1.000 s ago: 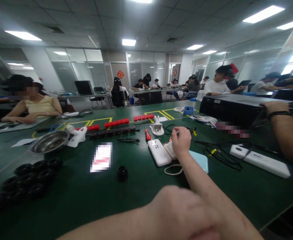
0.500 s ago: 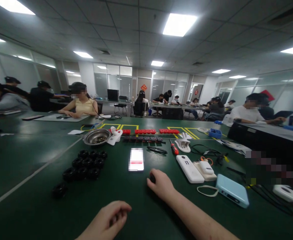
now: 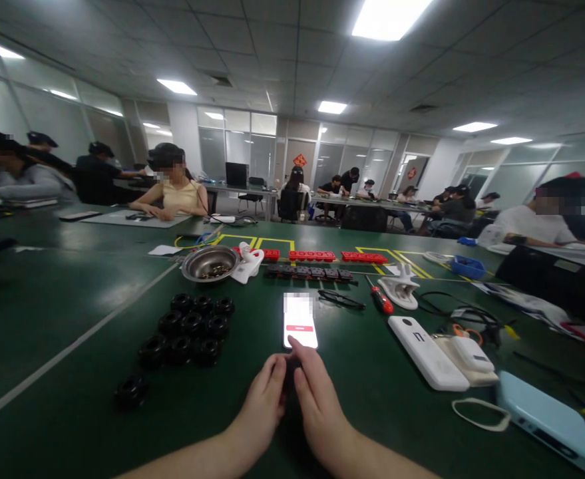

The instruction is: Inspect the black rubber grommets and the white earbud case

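My left hand [image 3: 259, 407] and my right hand [image 3: 318, 399] meet low in the middle of the green table [image 3: 72, 313]. Their fingertips press together around a small black ring [image 3: 290, 370], which shows only as a dark sliver between them. Just beyond the fingertips lies a lit phone [image 3: 299, 321], face up. To the left of my hands sits a cluster of several more black rings [image 3: 188, 329], with a single one [image 3: 131, 391] set apart nearer to me.
A metal bowl [image 3: 209, 264], red strips [image 3: 312, 255] and black strips [image 3: 307, 272] lie further back. To the right are a red screwdriver [image 3: 381, 300], white power banks [image 3: 426, 344], a rubber band [image 3: 480, 414] and a light blue power bank [image 3: 552, 420]. Other people sit at the tables around.
My view has swung left and down. My right hand drew back from the power banks to the black ring, and my left hand has come up to join it there.
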`<state>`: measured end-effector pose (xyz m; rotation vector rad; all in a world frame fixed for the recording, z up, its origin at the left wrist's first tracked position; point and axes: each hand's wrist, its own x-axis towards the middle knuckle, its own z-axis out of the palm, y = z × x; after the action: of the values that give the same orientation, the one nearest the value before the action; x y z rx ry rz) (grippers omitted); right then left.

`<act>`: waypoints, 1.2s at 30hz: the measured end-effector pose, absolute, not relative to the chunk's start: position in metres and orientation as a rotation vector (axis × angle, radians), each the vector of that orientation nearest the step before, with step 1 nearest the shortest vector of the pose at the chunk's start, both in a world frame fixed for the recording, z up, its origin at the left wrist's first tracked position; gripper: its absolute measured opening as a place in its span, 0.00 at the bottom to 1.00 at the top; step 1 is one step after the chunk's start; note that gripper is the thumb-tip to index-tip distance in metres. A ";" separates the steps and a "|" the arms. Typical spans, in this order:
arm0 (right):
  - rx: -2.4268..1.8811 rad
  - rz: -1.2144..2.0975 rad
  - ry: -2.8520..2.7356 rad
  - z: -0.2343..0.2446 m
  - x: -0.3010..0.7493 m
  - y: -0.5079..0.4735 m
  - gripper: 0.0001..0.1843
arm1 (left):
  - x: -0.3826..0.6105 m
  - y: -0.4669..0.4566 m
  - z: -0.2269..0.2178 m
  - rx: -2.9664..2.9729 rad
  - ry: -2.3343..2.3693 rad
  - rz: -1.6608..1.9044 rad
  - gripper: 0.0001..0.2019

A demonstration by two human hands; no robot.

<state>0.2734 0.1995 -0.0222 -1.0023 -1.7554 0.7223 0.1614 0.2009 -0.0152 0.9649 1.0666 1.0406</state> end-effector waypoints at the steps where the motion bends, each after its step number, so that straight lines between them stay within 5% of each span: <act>1: -0.975 0.672 -1.799 -0.021 0.276 0.197 0.21 | 0.160 0.201 -0.015 0.955 1.061 1.019 0.28; 5: -0.877 0.583 -1.906 -0.015 0.287 0.192 0.31 | 0.158 0.204 -0.018 1.032 1.009 0.922 0.28; 24: -0.833 0.733 -1.690 -0.019 0.290 0.197 0.25 | 0.162 0.200 -0.010 1.607 1.099 0.737 0.09; 36: -1.046 0.932 -1.806 -0.018 0.288 0.206 0.12 | 0.155 0.202 -0.010 0.988 1.001 1.061 0.18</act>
<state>0.2882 0.2061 -0.0180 -1.0459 -1.8059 0.9319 0.1553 0.2019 -0.0099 0.9877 1.0012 1.0606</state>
